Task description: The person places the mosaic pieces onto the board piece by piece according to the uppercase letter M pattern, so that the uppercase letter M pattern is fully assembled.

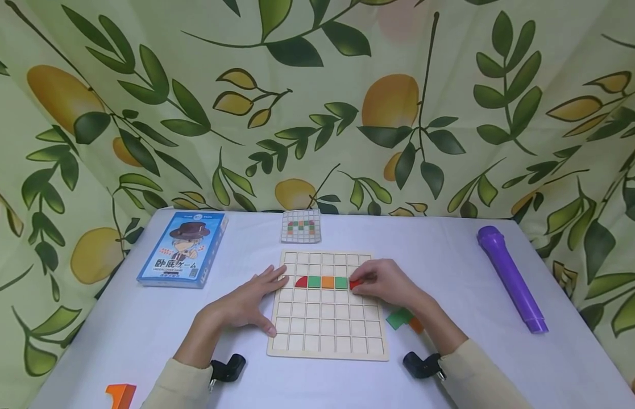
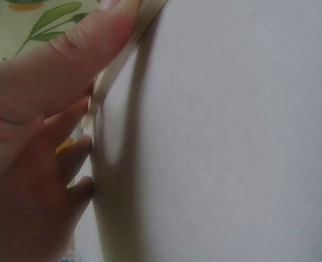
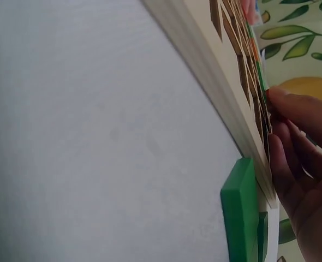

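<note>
A pale wooden grid board (image 1: 327,326) lies mid-table. One of its upper rows holds a red rounded piece (image 1: 301,282), a green square (image 1: 314,282), an orange square (image 1: 327,282) and another green square (image 1: 341,282). At the right end of that row my right hand (image 1: 391,284) pinches a red piece (image 1: 353,284), mostly covered by the fingertips. Fingers spread, my left hand (image 1: 240,301) rests against the board's left edge; the left wrist view shows its thumb (image 2: 68,60) at the rim. Beside the board's right edge, partly under the right forearm, lie loose green (image 1: 397,318) and orange (image 1: 416,325) pieces.
Behind the board is a small pattern card (image 1: 301,226) with coloured squares. A blue game box (image 1: 184,250) lies at the back left, a purple tube (image 1: 511,278) on the right. An orange object (image 1: 121,395) sits at the front left. Leaf-patterned cloth (image 1: 317,142) hangs behind the table.
</note>
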A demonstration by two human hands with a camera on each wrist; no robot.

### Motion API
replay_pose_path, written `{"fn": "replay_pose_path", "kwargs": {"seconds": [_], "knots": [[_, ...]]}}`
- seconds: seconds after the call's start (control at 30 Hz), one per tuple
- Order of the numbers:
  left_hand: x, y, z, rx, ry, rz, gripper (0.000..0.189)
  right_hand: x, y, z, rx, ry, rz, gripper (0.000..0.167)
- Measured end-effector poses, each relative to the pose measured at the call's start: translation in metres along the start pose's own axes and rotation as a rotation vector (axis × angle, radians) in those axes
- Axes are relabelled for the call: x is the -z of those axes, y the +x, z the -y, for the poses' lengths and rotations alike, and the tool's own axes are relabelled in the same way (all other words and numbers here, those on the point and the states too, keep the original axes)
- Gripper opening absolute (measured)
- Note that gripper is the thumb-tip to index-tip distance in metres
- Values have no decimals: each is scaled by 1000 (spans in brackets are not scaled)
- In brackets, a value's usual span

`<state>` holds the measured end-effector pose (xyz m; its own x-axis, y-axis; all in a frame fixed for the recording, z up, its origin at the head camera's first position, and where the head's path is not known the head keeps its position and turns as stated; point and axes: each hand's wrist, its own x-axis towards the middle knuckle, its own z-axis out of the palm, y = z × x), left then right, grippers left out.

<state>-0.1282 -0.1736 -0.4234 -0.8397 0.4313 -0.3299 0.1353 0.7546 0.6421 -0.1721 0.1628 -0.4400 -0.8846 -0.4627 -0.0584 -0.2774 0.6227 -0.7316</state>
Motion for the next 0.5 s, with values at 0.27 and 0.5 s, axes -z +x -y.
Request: {"fn": "replay_pose_path", "kwargs": {"seconds": [0.27,0.5], "knots": [[0,0,1,-6,-2,-6,115,-4,4,1,-30,-57,-10,18],[1,1,2,-18,2,-1,115,-4,5,3,-30,-78,-11,17]]}}
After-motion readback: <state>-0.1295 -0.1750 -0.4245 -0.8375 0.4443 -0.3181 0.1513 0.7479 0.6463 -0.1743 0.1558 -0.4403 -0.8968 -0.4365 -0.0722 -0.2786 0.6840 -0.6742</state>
